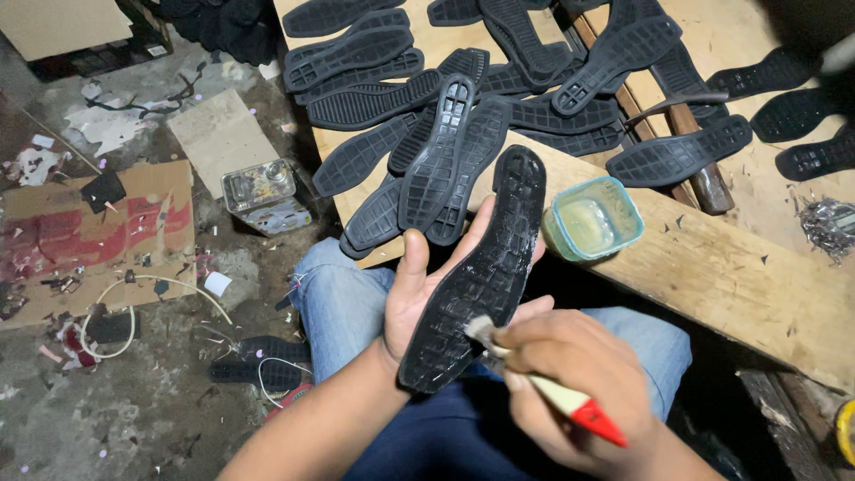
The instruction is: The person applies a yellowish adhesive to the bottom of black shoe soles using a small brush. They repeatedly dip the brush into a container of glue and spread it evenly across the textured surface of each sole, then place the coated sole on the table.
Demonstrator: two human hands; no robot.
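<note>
left hand (pixel 419 298) cups a black shoe sole (pixel 481 272) upright; right hand (pixel 570 374) pinches a brush (pixel 543 383) against it.

Flattened red-printed cardboard box (pixel 98 236) on the floor at left, plain brown carton (pixel 62 25) top left

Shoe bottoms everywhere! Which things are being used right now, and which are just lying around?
In use: left hand holding a black sole; right hand holding a brush; glue tub.

Lying about: sole pile, cardboard, white cord, clear container.
</note>
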